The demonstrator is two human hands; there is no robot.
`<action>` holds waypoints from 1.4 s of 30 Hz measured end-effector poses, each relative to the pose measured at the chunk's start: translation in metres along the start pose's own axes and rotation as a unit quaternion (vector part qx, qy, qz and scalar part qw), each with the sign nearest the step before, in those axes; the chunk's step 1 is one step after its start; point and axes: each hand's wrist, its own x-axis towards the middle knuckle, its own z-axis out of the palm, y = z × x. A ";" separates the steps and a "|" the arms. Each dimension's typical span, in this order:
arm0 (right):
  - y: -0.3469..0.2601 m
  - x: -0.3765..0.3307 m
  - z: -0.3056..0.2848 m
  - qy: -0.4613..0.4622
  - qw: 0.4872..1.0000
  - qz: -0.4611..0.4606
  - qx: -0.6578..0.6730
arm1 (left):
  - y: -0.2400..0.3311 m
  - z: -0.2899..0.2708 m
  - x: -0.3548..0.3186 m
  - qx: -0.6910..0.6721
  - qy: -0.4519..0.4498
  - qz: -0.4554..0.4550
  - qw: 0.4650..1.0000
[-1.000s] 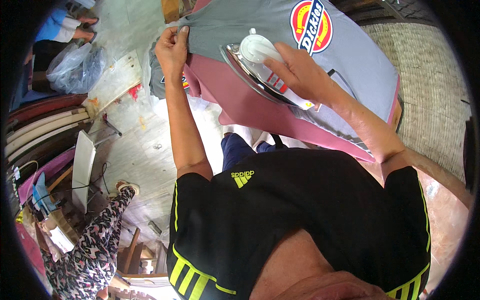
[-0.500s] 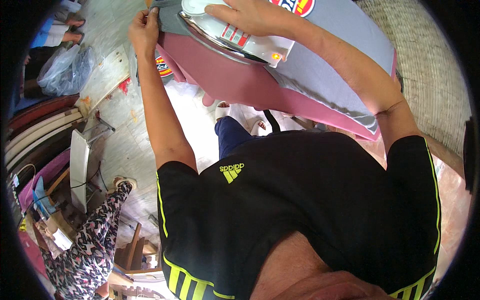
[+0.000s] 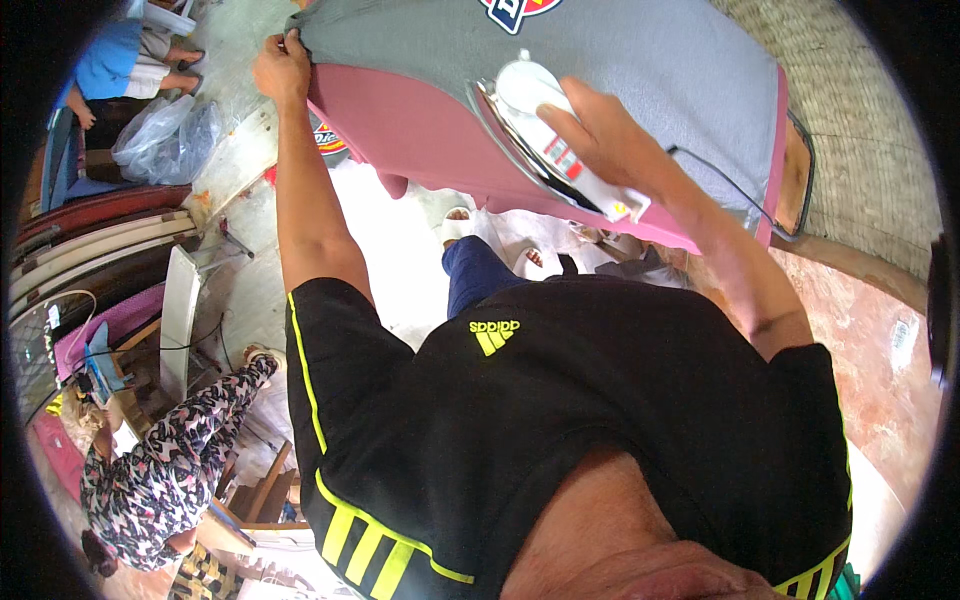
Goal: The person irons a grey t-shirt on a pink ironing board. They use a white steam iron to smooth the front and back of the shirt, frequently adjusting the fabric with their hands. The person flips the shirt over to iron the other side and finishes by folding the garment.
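A grey garment (image 3: 420,45) with a colourful printed badge lies spread over a pink-covered ironing board (image 3: 390,120). At the board's far left end, my left hand (image 3: 282,70) pinches the garment's edge between thumb and fingers. My right hand (image 3: 612,130) is wrapped round the handle of a white clothes iron (image 3: 527,88). The iron sits at an angle across the board's near side, its pointed end toward the far left. How its soleplate meets the cloth is hidden.
A black metal frame (image 3: 795,225) juts from the board's right end, beside a woven mat surface (image 3: 840,110). Leftward are a clear plastic bag (image 3: 170,140), stacked boards (image 3: 110,235) and a person in patterned clothes (image 3: 185,460). Another person's legs (image 3: 165,65) show at far left.
The iron has come nearer and to the right with my right hand, uncovering more of the grey garment. My left hand still holds the garment's edge. A black frame now shows at the right.
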 end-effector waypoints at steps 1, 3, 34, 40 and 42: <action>-0.002 -0.008 0.000 -0.006 1.000 0.027 0.011 | 0.000 -0.001 -0.002 0.008 0.001 -0.003 1.000; -0.006 -0.015 0.000 0.000 0.999 0.048 0.025 | 0.005 -0.002 -0.003 0.014 0.012 0.013 1.000; 0.013 -0.032 -0.027 0.012 1.000 0.006 -0.014 | 0.184 -0.056 -0.142 -0.245 -0.085 0.160 0.953; 0.044 -0.016 -0.020 0.044 0.998 0.021 -0.032 | 0.205 -0.110 -0.191 -0.339 -0.237 0.180 0.893; 0.044 -0.001 -0.013 0.059 0.998 0.009 -0.025 | 0.207 -0.111 -0.214 -0.306 -0.211 0.199 0.907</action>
